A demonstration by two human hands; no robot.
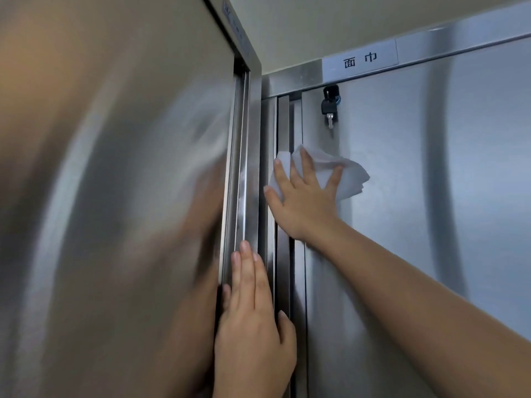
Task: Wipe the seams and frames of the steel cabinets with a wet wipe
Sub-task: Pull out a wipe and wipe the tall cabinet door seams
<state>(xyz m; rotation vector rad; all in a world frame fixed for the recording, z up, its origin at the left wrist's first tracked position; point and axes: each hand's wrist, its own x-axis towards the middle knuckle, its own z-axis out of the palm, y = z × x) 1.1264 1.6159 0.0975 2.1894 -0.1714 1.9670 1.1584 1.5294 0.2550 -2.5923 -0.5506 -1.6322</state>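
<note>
White wipe (321,173), silver brushed-steel cabinets (431,168), black keys (330,103) (blue ring)

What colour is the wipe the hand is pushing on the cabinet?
White. The head view shows the wet wipe under the right hand.

Middle of the wet wipe (352,175) hidden under the right hand (304,201); top label (236,28) of the left cabinet (115,196) blurred, unreadable.

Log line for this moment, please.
step: seam wipe | right hand: pressing wipe flat on door edge | left hand: flat on frame | keys: hanging from lock
</note>
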